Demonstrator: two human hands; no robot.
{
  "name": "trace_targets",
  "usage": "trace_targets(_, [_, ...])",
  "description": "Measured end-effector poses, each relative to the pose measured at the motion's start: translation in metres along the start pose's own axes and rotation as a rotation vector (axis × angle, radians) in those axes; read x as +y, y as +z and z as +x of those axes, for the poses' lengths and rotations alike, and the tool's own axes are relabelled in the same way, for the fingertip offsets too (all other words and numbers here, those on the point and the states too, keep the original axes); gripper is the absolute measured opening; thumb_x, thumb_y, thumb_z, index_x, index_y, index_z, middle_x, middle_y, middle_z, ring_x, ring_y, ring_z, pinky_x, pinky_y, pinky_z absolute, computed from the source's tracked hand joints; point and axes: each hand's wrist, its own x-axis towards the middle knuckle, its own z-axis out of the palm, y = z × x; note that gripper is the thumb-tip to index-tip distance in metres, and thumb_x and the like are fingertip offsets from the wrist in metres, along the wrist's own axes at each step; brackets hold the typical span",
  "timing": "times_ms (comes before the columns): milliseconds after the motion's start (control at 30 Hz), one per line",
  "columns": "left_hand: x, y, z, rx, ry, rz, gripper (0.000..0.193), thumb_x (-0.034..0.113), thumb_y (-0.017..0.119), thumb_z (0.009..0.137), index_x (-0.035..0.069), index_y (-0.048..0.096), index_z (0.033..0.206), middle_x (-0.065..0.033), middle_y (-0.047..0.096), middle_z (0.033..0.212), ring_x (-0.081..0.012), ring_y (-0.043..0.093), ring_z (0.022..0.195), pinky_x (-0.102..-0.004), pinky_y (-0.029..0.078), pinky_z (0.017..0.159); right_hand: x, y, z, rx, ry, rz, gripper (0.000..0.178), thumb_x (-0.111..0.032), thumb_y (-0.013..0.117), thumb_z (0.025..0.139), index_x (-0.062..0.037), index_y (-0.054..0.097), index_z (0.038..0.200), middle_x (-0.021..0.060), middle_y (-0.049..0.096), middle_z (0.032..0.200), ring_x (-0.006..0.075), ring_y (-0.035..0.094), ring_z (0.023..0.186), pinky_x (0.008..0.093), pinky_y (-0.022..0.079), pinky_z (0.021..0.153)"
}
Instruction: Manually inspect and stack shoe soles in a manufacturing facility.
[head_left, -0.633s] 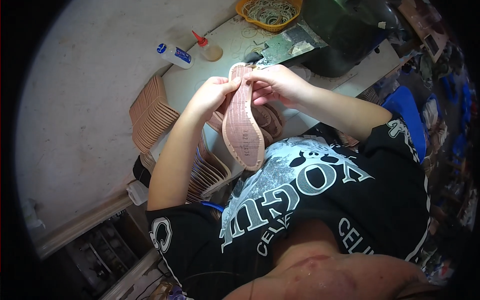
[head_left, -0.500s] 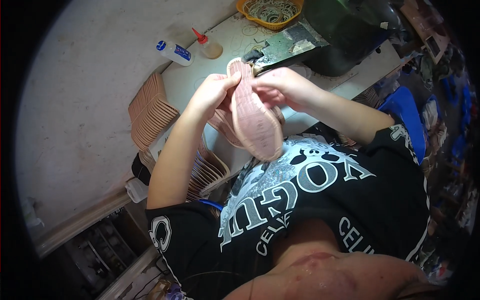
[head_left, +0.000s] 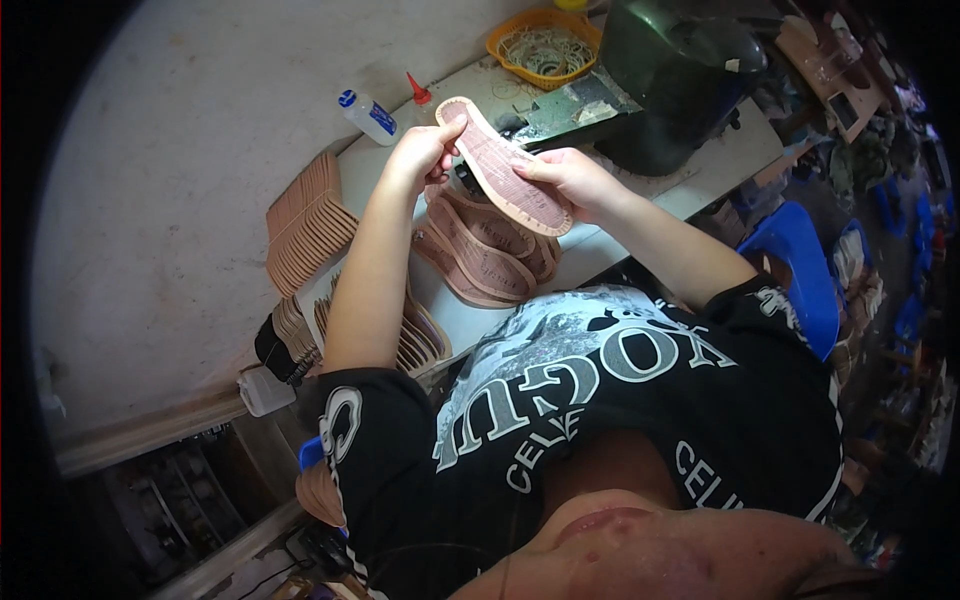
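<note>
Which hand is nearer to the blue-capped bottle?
Left. The left hand is just right of the bottle in view; the right hand is farther right, gripping the sole.

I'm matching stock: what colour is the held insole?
The insole is dusty pink, paler-edged; head view.

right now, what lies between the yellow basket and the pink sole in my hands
In the head view, a green metal plate lies between the yellow basket and the pink sole, with some pale tabletop also showing there.
</note>
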Motion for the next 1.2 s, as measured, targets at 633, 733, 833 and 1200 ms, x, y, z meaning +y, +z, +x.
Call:
trace_targets(633, [-0.059,0.070,-0.144,-0.195,0.470,-0.848,0.030,0.029,0.044,0.098,0.003,0.048,0.111,-0.0051,0.056,0.071,-0.0112,0.055,0.057,-0.0219,0.047,0.050,-0.033,0.052,-0.079,-0.186,-0.399,-0.446,0.011,-0.010,0.062,0.089,0.0006,0.059,0.090,0.0019,0.062,0.081,0.0053,0.059,0.072,0.0186,0.047,0.064])
trace_targets(733, [-0.069,0.068,-0.134,-0.364,0.500,-0.880,0.033,0.033,0.043,0.098,0.003,0.053,0.103,-0.0035,0.055,0.067,-0.0072,0.051,0.051,-0.0185,0.040,0.044,-0.030,0.058,-0.078,-0.223,-0.432,-0.396,0.010,-0.008,0.062,0.089,0.0019,0.059,0.090,0.0023,0.063,0.082,0.0063,0.060,0.073,0.0189,0.047,0.067])
trace_targets(833, [-0.063,0.066,-0.126,-0.436,0.537,-0.952,0.035,0.035,0.040,0.099,0.003,0.053,0.101,-0.0027,0.053,0.062,-0.0071,0.049,0.048,-0.0183,0.038,0.042,-0.027,0.060,-0.072,-0.266,-0.457,-0.423,0.010,-0.008,0.063,0.088,0.0023,0.060,0.089,0.0027,0.063,0.081,0.0068,0.060,0.074,0.0199,0.048,0.067])
trace_targets(1200, [-0.055,0.057,-0.138,-0.188,0.557,-0.937,0.038,0.037,0.035,0.101,0.003,0.051,0.100,-0.0032,0.046,0.061,-0.0077,0.041,0.050,-0.0196,0.033,0.046,-0.010,0.075,-0.075,-0.331,-0.406,-0.501,0.013,-0.013,0.066,0.087,-0.0005,0.062,0.086,-0.0008,0.060,0.072,0.0037,0.052,0.065,0.0195,0.042,0.058])
